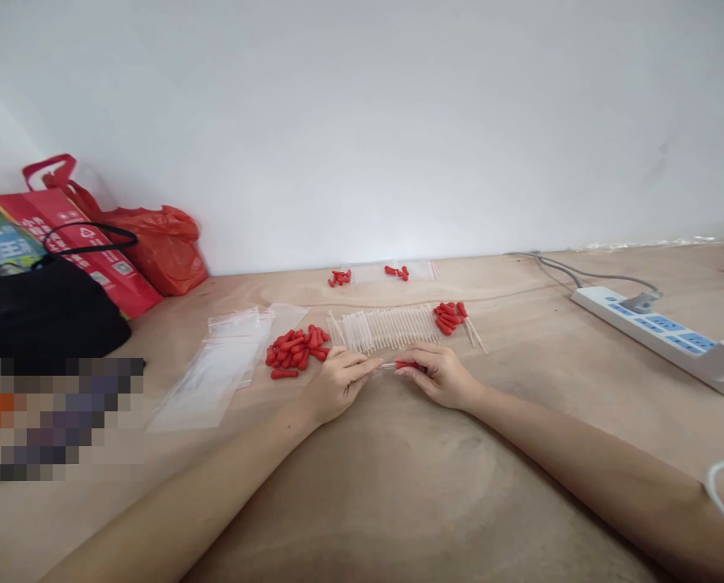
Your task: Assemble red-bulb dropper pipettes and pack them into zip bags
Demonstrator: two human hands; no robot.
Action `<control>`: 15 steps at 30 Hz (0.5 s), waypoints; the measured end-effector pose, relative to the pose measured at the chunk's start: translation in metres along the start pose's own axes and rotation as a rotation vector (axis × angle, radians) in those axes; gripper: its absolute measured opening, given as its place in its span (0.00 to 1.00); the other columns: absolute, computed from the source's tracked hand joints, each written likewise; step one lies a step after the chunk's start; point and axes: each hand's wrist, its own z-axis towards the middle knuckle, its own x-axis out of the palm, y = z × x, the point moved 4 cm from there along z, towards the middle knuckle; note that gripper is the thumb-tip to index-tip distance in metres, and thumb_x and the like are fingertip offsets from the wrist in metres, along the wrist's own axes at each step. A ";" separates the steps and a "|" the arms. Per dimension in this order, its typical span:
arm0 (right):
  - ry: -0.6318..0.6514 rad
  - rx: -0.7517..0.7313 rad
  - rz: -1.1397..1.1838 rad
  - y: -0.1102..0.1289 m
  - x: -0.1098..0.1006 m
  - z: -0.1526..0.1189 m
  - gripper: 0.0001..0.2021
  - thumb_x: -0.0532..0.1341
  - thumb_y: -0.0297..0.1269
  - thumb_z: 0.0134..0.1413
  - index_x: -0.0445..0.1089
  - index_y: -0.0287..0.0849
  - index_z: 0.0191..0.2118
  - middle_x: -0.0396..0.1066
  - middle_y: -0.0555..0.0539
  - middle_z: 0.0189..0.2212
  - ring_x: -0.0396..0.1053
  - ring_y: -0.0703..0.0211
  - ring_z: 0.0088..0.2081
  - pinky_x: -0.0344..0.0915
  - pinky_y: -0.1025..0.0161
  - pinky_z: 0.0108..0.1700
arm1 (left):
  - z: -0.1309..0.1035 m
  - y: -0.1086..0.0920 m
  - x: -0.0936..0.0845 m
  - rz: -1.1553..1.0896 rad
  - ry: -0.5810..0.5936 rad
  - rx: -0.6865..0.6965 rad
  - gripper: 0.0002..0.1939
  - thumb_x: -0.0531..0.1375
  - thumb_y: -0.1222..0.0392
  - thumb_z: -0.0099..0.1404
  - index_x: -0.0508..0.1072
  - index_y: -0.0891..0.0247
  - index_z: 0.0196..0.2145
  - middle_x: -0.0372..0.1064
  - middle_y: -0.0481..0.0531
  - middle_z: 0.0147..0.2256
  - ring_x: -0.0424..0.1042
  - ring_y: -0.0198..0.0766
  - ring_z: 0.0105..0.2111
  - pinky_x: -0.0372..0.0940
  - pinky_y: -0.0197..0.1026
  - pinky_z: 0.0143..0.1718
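My left hand pinches a thin clear tube near the middle of the table. Facing it, my right hand grips a red rubber bulb at the tube's right end. Behind my hands lies a row of clear tubes. A pile of red bulbs is beside my left hand, and a smaller red pile sits at the row's right end, next to a few thin sticks.
Clear plastic bags lie on the wooden table at left, near a black bag and red bags. A white power strip is at right. More bulbs lie near the wall.
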 end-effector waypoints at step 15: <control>0.067 -0.099 -0.167 0.002 0.004 -0.004 0.10 0.51 0.35 0.56 0.67 0.40 0.37 0.67 0.44 0.29 0.65 0.61 0.31 0.64 0.64 0.32 | -0.003 -0.002 0.002 0.104 0.103 0.037 0.15 0.46 0.68 0.65 0.69 0.59 0.43 0.71 0.50 0.32 0.68 0.33 0.30 0.49 0.40 0.31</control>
